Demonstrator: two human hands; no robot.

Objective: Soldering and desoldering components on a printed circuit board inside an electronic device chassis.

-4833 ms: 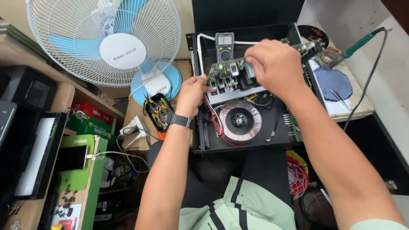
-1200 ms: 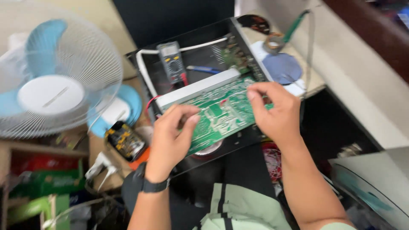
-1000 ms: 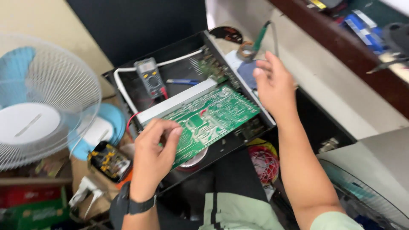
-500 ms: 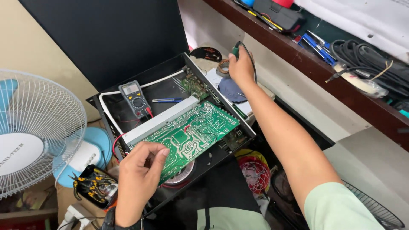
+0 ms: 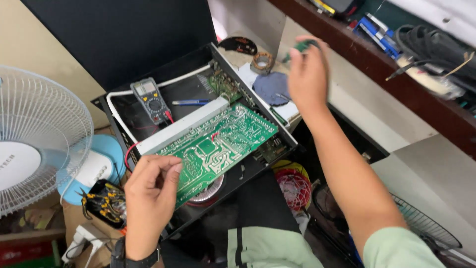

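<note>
Item: green printed circuit board (image 5: 220, 144), solder side up, lying tilted across the open black metal chassis (image 5: 198, 119) of an electronic unit, a pale aluminium heat-sink bar (image 5: 181, 126) along its far edge. Left hand (image 5: 148, 191): fingers curled, thumb and forefingers pinching the near left corner of the board and propping it. Right hand (image 5: 308, 74): raised beyond the chassis on the right, fingers closed about a green-handled tool (image 5: 297, 48), judged a soldering iron; motion blur hides the exact grip and the tip. Beneath the board: a round toroidal transformer (image 5: 208, 191), partly covered. Inside the chassis, far end: a grey digital multimeter (image 5: 151, 101) with red lead, a blue pen (image 5: 191, 102). Beside the chassis, right: a roll of tape or solder (image 5: 263, 62), a dark round pad (image 5: 271, 88). Left: a white-and-blue desk fan (image 5: 34, 144), a yellow-and-black tool bundle (image 5: 104, 203). Status, as judged: board freed and turned over, solder joints exposed; tool in hand but well apart from the board; no work on the joints is under way; board not refitted, chassis uncovered.
</note>
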